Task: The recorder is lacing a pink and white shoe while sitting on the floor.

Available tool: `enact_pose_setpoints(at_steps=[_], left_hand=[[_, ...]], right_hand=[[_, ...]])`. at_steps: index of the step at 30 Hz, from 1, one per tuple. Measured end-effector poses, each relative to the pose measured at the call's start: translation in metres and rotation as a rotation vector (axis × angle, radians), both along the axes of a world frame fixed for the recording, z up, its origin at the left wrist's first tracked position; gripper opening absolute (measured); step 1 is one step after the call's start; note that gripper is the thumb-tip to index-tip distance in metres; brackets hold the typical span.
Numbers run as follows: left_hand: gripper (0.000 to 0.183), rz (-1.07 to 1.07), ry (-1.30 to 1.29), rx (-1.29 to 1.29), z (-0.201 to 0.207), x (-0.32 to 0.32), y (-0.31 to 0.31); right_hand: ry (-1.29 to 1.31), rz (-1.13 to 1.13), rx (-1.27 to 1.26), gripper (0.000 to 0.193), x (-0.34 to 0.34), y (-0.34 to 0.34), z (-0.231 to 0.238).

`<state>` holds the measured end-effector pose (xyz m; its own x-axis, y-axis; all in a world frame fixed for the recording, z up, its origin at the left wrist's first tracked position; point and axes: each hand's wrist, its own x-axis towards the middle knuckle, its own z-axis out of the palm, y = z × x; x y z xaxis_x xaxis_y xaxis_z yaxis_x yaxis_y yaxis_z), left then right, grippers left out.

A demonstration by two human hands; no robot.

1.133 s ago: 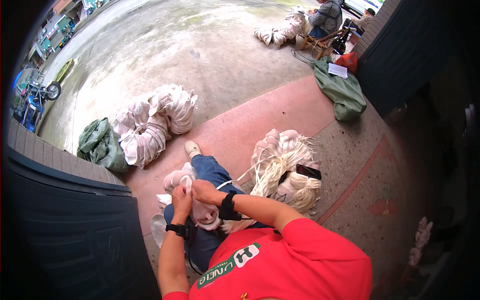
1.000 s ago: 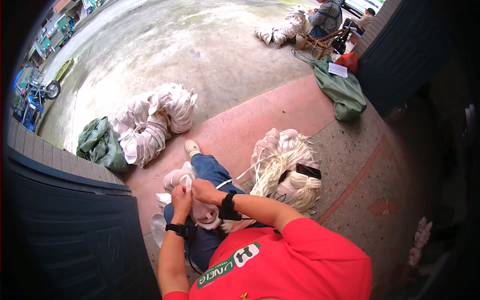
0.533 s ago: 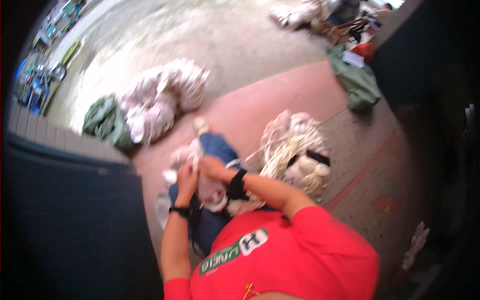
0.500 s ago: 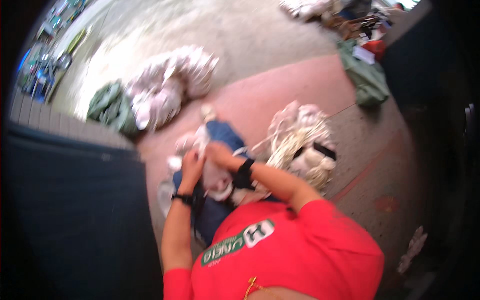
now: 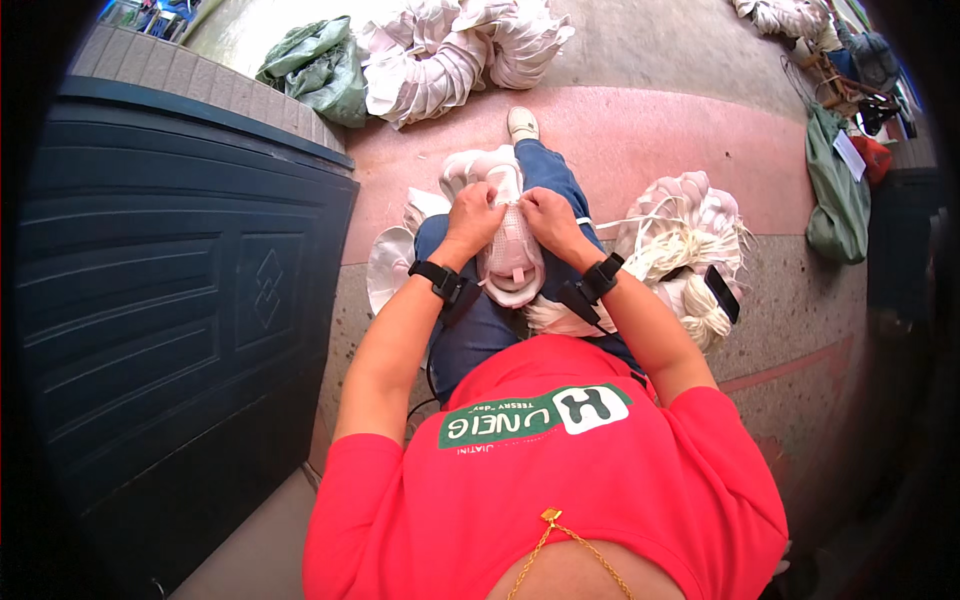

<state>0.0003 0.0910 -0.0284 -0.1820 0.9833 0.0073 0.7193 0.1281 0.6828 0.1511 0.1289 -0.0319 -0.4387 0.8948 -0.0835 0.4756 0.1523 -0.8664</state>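
A pale pink mesh shoe upper (image 5: 513, 255) lies across my lap, its heel loop toward me. Over its lace opening my left hand (image 5: 474, 217) and my right hand (image 5: 552, 218) face each other, fingertips pinched. A thin white shoelace (image 5: 511, 203) shows between them; the fingers partly hide it. More pale uppers (image 5: 463, 168) lie just beyond my left hand. To the right of my leg is a bundle of cream laces (image 5: 672, 254), with stacked pink uppers (image 5: 697, 197) behind it.
A dark panelled door (image 5: 190, 300) stands close on the left. Large bundles of pale uppers (image 5: 435, 65) and a green sack (image 5: 318, 70) lie ahead. A black phone (image 5: 722, 294) rests on the lace bundle; another green bag (image 5: 836, 190) is at far right.
My hands have moved slightly apart, from close together to opposite sides of the upper's lace opening. The view has shifted and sharpened.
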Motion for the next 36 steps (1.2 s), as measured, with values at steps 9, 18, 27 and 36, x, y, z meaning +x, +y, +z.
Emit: enact_pose_setpoints(at_steps=[9, 18, 27, 36], left_hand=[[0.023, 0.005, -0.022, -0.005, 0.002, -0.001, 0.000], [0.027, 0.005, -0.113, -0.005, 0.010, -0.003, -0.004], [0.030, 0.022, -0.052, -0.019, 0.016, -0.006, -0.013], [0.026, 0.035, -0.378, -0.173, 0.018, -0.017, -0.011]], right_hand=[[-0.113, 0.031, 0.310, 0.010, -0.008, -0.006, 0.004], [0.005, 0.025, 0.027, 0.015, -0.015, 0.006, -0.002], [0.021, 0.011, -0.005, 0.015, -0.016, 0.007, 0.010], [0.037, -0.021, 0.143, 0.011, -0.025, -0.004, 0.007]])
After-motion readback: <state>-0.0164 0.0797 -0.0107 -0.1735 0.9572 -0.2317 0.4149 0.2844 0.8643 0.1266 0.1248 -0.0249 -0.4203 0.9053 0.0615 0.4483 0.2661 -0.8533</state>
